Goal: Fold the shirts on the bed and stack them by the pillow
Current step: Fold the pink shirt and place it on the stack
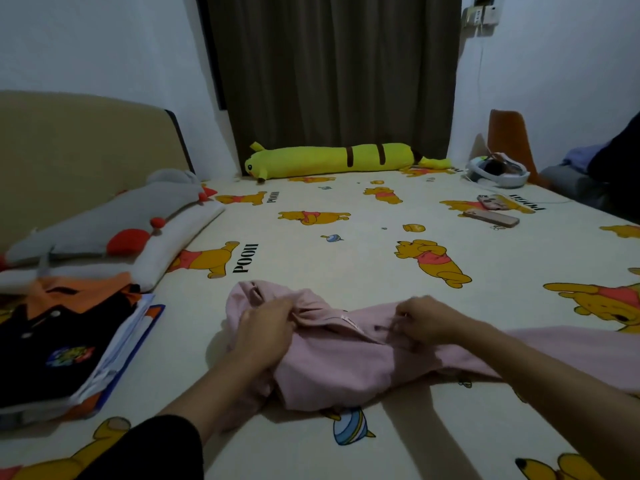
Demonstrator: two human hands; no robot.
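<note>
On bed: both hands pinch pink shirt.

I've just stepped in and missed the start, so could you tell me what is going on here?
A person is folding laundry on the bed. Both hands grip a crumpled pink shirt: the left hand near its collar, the right hand by the button placket. It is not yet folded. A stack of folded shirts, black and orange on top, already sits beside the pillow.

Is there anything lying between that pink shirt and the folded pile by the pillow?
Nothing visible: only bare bedsheet separates the pink shirt, held by both hands, from the folded stack beside the pillow.
</note>
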